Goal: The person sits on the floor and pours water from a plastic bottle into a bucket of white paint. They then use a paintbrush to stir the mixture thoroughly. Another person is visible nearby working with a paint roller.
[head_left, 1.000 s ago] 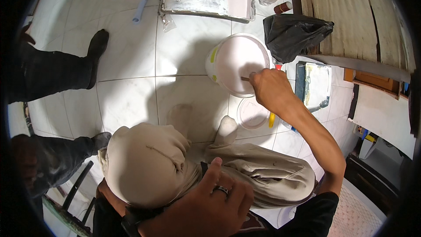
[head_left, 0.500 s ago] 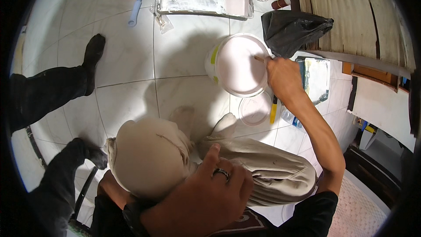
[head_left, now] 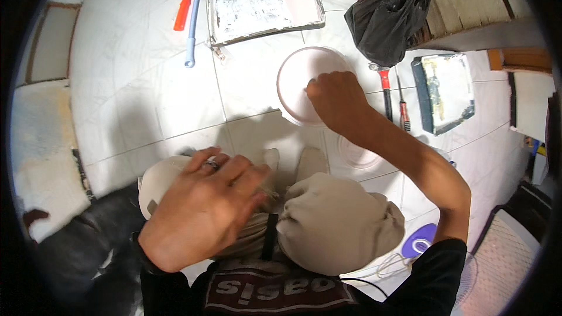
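A white bucket (head_left: 293,96) filled with pale, pinkish-white paint stands on the floor ahead of me. My right hand (head_left: 336,98) is closed in a fist over the paint, gripping a wooden stick that my fingers almost wholly cover. Its lower end cannot be made out. Above my left knee hovers my left hand (head_left: 205,202), ringed, its fingers loosely bent and apart with nothing in them; the fingertips are a little blurred. A round pale lid (head_left: 358,153) lies just on the near right side of the bucket, partly behind my right forearm.
A paint tray (head_left: 252,9) lies beyond the bucket, with a blue pole (head_left: 192,35) and a red-handled tool (head_left: 182,13) to its left. Right of the bucket are a black plastic bag (head_left: 386,23), an adjustable wrench (head_left: 385,90), a screwdriver (head_left: 404,111) and a paint-smeared container (head_left: 445,93). Another person's dark-trousered leg (head_left: 88,234) is at left.
My right hand has shifted from the bucket's right rim toward the paint's middle. The left hand has risen off my lap and moved left. The other person's legs have moved, and the view has shifted.
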Demonstrator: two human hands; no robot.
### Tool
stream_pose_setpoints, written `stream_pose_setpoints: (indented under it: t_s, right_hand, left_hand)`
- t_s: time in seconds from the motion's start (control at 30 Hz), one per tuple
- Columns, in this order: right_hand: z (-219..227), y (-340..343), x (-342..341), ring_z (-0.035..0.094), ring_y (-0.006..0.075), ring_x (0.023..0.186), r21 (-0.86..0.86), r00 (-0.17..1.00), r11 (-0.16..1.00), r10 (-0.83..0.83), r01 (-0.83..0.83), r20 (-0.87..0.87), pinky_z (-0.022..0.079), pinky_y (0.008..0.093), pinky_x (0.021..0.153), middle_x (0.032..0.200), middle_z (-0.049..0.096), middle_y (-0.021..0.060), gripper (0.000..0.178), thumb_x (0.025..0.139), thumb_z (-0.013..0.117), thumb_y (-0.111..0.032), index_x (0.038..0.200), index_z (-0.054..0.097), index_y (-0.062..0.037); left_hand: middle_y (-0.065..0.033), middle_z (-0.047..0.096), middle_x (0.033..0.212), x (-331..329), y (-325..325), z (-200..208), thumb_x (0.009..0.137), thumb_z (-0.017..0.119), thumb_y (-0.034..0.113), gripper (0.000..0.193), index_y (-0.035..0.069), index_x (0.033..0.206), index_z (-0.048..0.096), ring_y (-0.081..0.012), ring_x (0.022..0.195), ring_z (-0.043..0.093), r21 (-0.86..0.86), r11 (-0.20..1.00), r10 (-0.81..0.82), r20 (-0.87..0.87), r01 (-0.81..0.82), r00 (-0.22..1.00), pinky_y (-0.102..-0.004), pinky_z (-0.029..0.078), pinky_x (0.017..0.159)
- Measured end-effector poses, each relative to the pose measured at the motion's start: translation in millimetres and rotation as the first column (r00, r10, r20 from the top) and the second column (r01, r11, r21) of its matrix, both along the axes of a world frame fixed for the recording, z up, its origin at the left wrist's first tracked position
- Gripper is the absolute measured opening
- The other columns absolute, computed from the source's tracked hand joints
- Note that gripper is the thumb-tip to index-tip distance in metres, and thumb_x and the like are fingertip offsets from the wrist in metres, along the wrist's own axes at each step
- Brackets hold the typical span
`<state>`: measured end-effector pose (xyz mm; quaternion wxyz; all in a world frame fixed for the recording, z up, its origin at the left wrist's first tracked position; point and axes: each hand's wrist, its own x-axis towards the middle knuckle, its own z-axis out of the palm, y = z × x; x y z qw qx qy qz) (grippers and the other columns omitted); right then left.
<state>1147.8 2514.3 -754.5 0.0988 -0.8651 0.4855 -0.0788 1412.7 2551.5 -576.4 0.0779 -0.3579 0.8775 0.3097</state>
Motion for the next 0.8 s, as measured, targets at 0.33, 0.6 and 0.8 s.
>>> stream_pose_setpoints:
  t_s: [0.33,0.6,0.8]
  right_hand:
    - [4.1,6.0,-14.7,0.077,0.0256,0.079,0.085,0.955,0.966,-0.223,0.243,-0.196,0.058,0.0394,0.066,0.078,0.075,0.0097,0.008,0.08,0.073,-0.005,0.079,0.077,-0.0116]
    - [35.6,4.6,-26.7,0.078,0.0295,0.084,0.412,0.945,0.868,-0.169,0.277,-0.28,0.058,0.041,0.071,0.08,0.075,0.0129,0.01,0.083,0.07,-0.004,0.081,0.077,-0.0097]
    - [32.3,-12.8,-10.5,0.076,0.037,0.087,0.677,0.918,0.624,-0.319,0.389,-0.235,0.059,0.0498,0.078,0.088,0.075,0.0199,0.01,0.087,0.066,-0.003,0.09,0.075,-0.0024]
  left_hand:
    - [-0.0226,0.072,0.109,-26.7,-63.7,92.2,0.1,0.067,0.019,0.031,-0.004,0.121,0.069,-0.0363,0.107,0.071,-0.218,0.944,0.295,0.226,-0.247,0.928,-0.0547,0.053,0.101]
    - [-0.0097,0.075,0.106,-26.8,-92.3,29.3,0.092,0.073,0.025,0.022,0.006,0.104,0.076,-0.0233,0.106,0.073,0.012,0.9,-0.436,-0.012,0.436,0.9,-0.0513,0.054,0.109]
    - [-0.0085,0.069,0.106,-34.3,-160.2,-36.0,0.086,0.069,0.021,0.027,0.005,0.107,0.073,-0.0233,0.099,0.072,0.136,0.642,-0.751,-0.086,0.754,0.655,-0.0494,0.055,0.105]
